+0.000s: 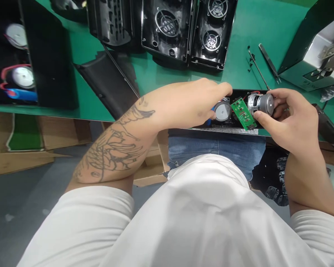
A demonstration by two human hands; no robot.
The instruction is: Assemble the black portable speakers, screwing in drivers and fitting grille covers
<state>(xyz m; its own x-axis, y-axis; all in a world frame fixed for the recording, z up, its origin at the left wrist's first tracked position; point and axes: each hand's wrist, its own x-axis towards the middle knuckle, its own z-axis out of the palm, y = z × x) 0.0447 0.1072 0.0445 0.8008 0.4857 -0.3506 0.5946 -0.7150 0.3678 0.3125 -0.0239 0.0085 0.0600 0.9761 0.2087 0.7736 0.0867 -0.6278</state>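
Observation:
At the table's front edge lies a narrow black speaker housing (204,127), open side up. My left hand (207,100) is curled over its left part, beside a round silver speaker driver (222,111) and a bit of a blue cylinder. Some of its fingertips are hidden. My right hand (295,115) grips a second speaker driver (263,104) at the right, thumb on the near side and index finger on the far side. Between the two drivers a green circuit board (243,114) rests at a slant. Red wires run behind it.
Black shells with round grilles (168,24) stand at the back. A black panel (108,87) leans left of centre. An open speaker box (50,63) is far left. A screwdriver (258,68), tweezers (269,62) and a silver-black machine (317,48) are at the right.

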